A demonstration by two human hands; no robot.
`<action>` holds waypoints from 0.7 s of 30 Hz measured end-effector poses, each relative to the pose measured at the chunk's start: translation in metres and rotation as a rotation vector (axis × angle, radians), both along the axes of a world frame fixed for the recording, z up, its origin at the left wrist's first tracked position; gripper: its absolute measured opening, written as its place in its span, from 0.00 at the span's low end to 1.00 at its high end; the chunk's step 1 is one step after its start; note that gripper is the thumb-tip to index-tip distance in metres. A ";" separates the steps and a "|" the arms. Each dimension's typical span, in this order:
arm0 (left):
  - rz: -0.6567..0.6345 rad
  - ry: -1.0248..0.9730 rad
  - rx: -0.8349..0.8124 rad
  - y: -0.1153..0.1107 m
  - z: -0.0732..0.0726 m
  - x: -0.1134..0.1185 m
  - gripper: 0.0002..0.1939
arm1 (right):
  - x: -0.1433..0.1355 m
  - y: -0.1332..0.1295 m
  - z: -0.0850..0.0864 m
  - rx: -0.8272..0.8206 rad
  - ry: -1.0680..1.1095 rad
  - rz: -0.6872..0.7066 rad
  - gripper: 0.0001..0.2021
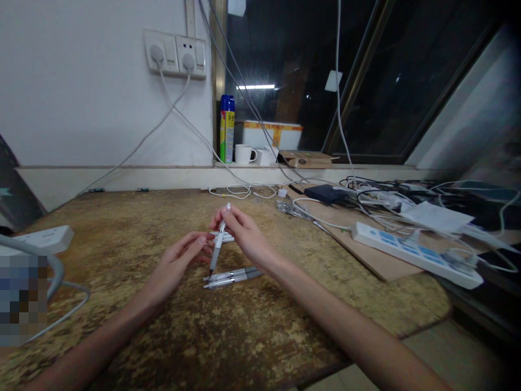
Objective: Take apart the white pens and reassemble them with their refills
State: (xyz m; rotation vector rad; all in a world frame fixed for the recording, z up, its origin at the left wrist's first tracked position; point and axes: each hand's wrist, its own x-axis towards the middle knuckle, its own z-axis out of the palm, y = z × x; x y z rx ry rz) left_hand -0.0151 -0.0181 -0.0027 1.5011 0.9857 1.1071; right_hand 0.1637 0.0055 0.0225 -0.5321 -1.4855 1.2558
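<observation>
A grey and white pen (217, 251) is pinched near its upper end by my right hand (243, 231), tip pointing down. Just left of that pen is my left hand (185, 254), its fingers apart and nothing seen in them. Two more pens (230, 278) lie side by side on the worn brown table (171, 336), below the hands and partly hidden by my right wrist. Behind the held pen, further white pens (228, 238) lie on the table, partly covered by my fingers.
A white power strip (415, 255) sits on a brown board (376, 266) at the right, with tangled cables behind it. Another power strip (57, 239) is at the left edge. On the ledge stand a spray can (227, 130) and a white mug (243, 154).
</observation>
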 end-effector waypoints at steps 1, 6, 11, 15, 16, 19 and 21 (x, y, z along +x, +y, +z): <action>0.019 -0.015 -0.003 0.002 -0.002 -0.002 0.21 | 0.003 0.002 0.001 -0.058 0.110 0.020 0.16; 0.080 -0.006 0.012 0.013 -0.011 -0.011 0.20 | 0.028 0.011 0.006 -0.249 0.409 0.050 0.13; 0.059 0.012 0.017 0.014 -0.011 -0.013 0.19 | 0.044 0.011 0.006 -0.283 0.374 0.024 0.16; 0.037 0.041 0.028 0.015 -0.011 -0.015 0.19 | 0.046 0.010 0.008 -0.251 0.384 -0.029 0.15; 0.034 0.049 0.030 0.016 -0.012 -0.016 0.19 | 0.047 0.010 0.008 -0.245 0.388 -0.035 0.16; 0.027 0.070 0.044 0.020 -0.014 -0.020 0.18 | 0.048 0.008 0.010 -0.236 0.385 -0.027 0.17; 0.024 0.087 0.053 0.022 -0.016 -0.022 0.18 | 0.049 0.008 0.011 -0.227 0.382 -0.025 0.15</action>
